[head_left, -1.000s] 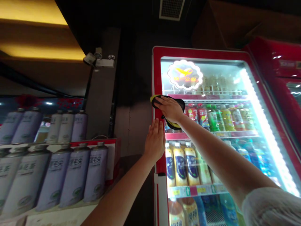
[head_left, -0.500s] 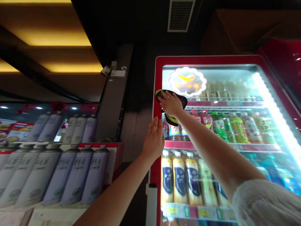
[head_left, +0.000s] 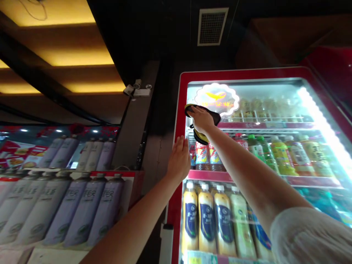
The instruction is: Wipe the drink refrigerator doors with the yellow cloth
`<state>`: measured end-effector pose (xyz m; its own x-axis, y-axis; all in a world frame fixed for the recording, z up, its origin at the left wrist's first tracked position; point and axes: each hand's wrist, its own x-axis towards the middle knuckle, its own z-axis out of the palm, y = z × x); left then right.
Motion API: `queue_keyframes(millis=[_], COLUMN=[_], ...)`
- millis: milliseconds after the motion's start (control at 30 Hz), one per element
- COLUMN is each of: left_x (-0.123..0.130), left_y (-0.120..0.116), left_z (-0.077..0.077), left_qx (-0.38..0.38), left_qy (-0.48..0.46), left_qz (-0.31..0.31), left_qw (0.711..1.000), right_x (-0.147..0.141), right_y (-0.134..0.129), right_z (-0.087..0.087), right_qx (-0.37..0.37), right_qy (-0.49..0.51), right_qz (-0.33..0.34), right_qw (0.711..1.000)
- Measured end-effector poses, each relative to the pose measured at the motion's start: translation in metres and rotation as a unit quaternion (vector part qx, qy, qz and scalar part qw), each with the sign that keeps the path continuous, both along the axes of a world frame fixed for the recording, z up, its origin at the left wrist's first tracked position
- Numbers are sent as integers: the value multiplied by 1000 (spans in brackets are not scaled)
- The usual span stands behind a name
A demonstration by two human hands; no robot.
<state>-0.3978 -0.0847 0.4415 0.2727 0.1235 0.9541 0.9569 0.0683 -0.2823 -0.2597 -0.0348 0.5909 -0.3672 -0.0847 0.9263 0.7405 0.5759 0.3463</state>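
Note:
My left hand (head_left: 178, 159) lies flat with fingers stretched out against the red left frame (head_left: 180, 121) of a glass-door drinks fridge, holding nothing. Higher up and to its right, my right hand (head_left: 202, 119) presses a black cleaning cloth with a yellow edge (head_left: 215, 116) to the glass. The cloth is bunched, and part of it hangs below the palm. Just above it is a glowing scalloped sign (head_left: 217, 98). Behind the glass stand rows of bottles, including cream-coloured ones with blue labels (head_left: 207, 216); my right forearm hides some of them.
Pale grey and lilac bottles (head_left: 95, 205) stand in rows on a shelf at the left. A dark wall and grey pillar (head_left: 129, 128) lie between shelf and fridge. Overhead are a ceiling vent (head_left: 211, 27) and a small fixture (head_left: 141, 92) on the pillar.
My right hand and the cloth have slid slightly right, off the frame's edge. My left hand stays on the frame. The view has tilted a little.

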Motion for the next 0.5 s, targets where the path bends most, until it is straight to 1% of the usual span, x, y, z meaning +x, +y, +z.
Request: queue_keyframes(millis=[67, 133, 167, 200, 233, 300, 367, 400, 433, 500], left_x=[0, 0, 0, 1, 1, 4, 7, 9, 11, 14], left_y=[1, 0, -1, -1, -1, 0, 2, 2, 3, 4], left_z=[3, 6, 7, 8, 9, 9, 8, 8, 7, 8], left_qx=[3, 7, 9, 9, 7, 3, -2, -3, -3, -4], left_qy=[2, 6, 8, 10, 12, 14, 15, 14, 12, 14], left_qz=[-4, -7, -5, -2, 2, 11, 20, 24, 29, 34], left_qw=[1000, 1000, 1000, 1000, 1000, 1000, 1000, 1000, 1000, 999], right_x=[4, 2, 1, -1, -1, 3, 15, 22, 29, 41], right_y=[3, 3, 3, 3, 2, 4, 10, 14, 17, 23], right_z=[-18, -37, -42, -43, -41, -29, -19, -18, -22, -38], right_qx=[-1, 26, 43, 56, 66, 68, 48, 31, 15, 0], right_qy=[48, 42, 27, 10, -8, -27, -11, 14, 45, 89], right_qz=[-15, -20, -18, -14, -9, 1, 7, 7, 5, -1], right_qw=[999, 999, 999, 998, 998, 997, 999, 999, 999, 996])
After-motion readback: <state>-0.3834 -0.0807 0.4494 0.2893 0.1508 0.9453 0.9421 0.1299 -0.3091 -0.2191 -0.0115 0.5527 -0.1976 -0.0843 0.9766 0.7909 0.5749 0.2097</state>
